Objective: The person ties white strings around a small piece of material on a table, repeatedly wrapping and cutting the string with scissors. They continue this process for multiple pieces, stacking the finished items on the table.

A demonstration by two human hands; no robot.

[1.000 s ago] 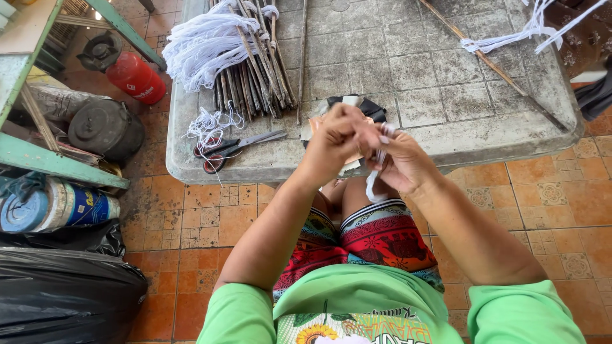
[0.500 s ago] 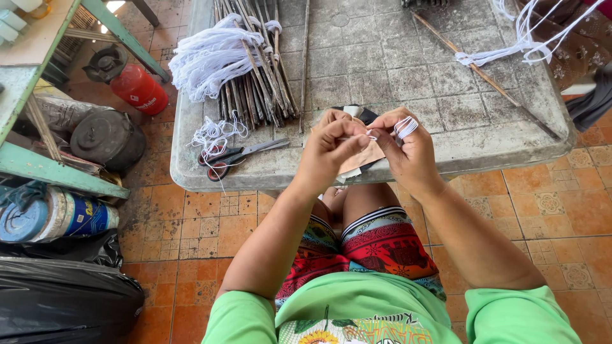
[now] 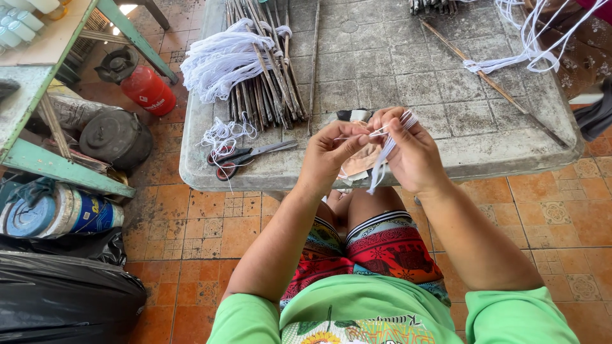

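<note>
Pinching thin white cotton strands (image 3: 382, 153) between them, left hand (image 3: 328, 156) and right hand (image 3: 411, 156) grip closed above the grey table edge (image 3: 268, 178); possibly knotting. Keep tension even; red-handled scissors (image 3: 239, 156) lie left of the fingers.

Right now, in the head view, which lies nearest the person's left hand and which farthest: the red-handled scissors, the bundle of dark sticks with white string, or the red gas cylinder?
From the left hand:
1. Red-handled scissors, on the grey table's front edge, just left.
2. Bundle of dark sticks with white string, on the table, farther back-left.
3. Red gas cylinder, on the floor, far left.
</note>
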